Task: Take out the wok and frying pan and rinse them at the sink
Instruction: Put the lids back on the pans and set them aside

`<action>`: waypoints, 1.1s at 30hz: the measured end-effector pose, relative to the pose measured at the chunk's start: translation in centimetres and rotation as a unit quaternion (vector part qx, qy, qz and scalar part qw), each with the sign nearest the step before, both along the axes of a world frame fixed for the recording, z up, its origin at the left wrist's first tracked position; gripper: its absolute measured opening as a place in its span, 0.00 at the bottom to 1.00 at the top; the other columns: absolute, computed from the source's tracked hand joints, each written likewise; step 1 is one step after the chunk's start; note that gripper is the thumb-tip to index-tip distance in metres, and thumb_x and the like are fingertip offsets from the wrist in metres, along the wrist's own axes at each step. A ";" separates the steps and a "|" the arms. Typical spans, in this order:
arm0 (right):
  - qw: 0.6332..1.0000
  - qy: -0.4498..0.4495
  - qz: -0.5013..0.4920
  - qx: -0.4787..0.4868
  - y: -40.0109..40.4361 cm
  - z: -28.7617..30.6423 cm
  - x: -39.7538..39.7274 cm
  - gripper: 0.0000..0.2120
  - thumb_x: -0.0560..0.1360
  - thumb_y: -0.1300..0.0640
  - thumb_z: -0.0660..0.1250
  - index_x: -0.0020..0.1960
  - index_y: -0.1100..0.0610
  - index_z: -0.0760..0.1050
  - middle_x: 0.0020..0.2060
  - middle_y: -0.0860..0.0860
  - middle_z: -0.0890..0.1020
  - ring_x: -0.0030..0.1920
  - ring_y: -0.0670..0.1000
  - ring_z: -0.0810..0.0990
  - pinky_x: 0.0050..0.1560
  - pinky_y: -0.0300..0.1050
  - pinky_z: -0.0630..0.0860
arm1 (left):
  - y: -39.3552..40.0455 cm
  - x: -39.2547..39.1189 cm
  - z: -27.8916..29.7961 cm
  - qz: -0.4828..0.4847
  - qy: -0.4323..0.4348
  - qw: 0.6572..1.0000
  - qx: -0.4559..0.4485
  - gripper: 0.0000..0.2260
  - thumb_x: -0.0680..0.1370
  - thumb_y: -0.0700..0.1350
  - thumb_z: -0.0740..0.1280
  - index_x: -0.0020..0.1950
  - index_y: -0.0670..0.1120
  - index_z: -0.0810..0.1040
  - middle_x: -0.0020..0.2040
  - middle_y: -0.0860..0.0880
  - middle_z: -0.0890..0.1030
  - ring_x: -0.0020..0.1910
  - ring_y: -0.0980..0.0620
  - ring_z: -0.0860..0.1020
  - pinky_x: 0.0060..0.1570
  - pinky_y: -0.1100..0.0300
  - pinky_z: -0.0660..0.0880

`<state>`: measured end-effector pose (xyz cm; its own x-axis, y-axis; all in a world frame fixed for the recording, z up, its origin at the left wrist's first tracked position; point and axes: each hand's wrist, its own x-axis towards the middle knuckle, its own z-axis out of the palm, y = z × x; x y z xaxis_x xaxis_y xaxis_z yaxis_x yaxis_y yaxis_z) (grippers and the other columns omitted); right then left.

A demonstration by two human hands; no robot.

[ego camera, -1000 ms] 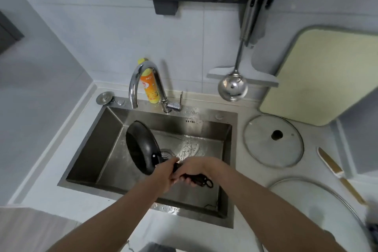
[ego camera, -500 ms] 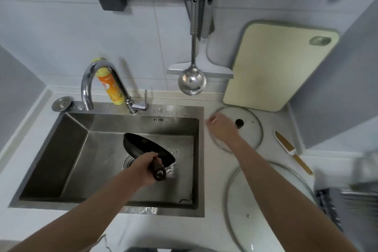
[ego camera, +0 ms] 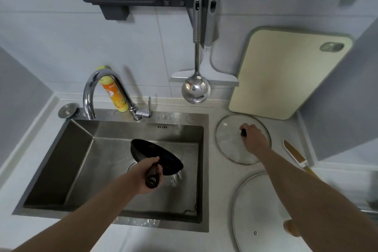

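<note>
The left hand [ego camera: 143, 177] is gripping the handle of the black frying pan [ego camera: 156, 156], tilting it over the sink [ego camera: 61, 161] drain. Right of the sink, the right hand [ego camera: 254, 139] is closing around the knob of the small glass lid [ego camera: 229, 143] on the counter.

Nothing you can actually read here. The orange bottle [ego camera: 114, 94] behind the faucet, left of centre in the frame, carries a label with a white band of print and a yellow picture below it, but the characters are too blurred to make out. The sink's back wall [ego camera: 162, 127] shows a small dark mark near upper centre; you can't tell whether it's lettering or slots. No other text visible.
</note>
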<state>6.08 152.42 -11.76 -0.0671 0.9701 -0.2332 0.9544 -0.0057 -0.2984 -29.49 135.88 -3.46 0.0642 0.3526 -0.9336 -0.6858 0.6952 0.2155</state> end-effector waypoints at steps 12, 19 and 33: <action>0.984 0.175 0.010 0.033 -8.2 7.6 -3.6 0.15 0.77 0.57 0.70 0.63 0.55 0.76 0.56 0.56 0.80 0.55 0.56 0.79 0.54 0.43 0.71 | -1.8 -1.3 5.4 -0.127 -0.035 0.991 0.034 0.10 0.78 0.39 0.67 0.57 0.40 0.71 0.35 0.47 0.76 0.26 0.55 0.78 0.28 0.62 0.79; 0.964 0.232 -0.106 0.072 -20.4 12.7 -8.2 0.15 0.77 0.56 0.69 0.64 0.54 0.76 0.56 0.53 0.81 0.55 0.51 0.79 0.54 0.38 0.70 | -4.5 -2.3 8.6 -0.314 -0.038 0.948 0.036 0.08 0.80 0.39 0.64 0.56 0.38 0.68 0.37 0.42 0.75 0.22 0.53 0.76 0.21 0.63 0.75; 0.912 0.034 -0.374 0.165 -56.2 25.3 -5.7 0.16 0.77 0.56 0.69 0.64 0.54 0.76 0.53 0.55 0.80 0.53 0.56 0.79 0.55 0.46 0.72 | -27.0 10.4 16.2 -0.779 -0.060 0.593 0.197 0.16 0.83 0.54 0.56 0.40 0.46 0.69 0.27 0.54 0.71 0.19 0.61 0.67 0.16 0.69 0.62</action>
<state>0.42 96.25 13.53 0.6394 0.7665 0.0609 0.6996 -0.5471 -0.4596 -19.09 108.86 12.69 0.6555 -0.0326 -0.7545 0.6950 0.4169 0.5858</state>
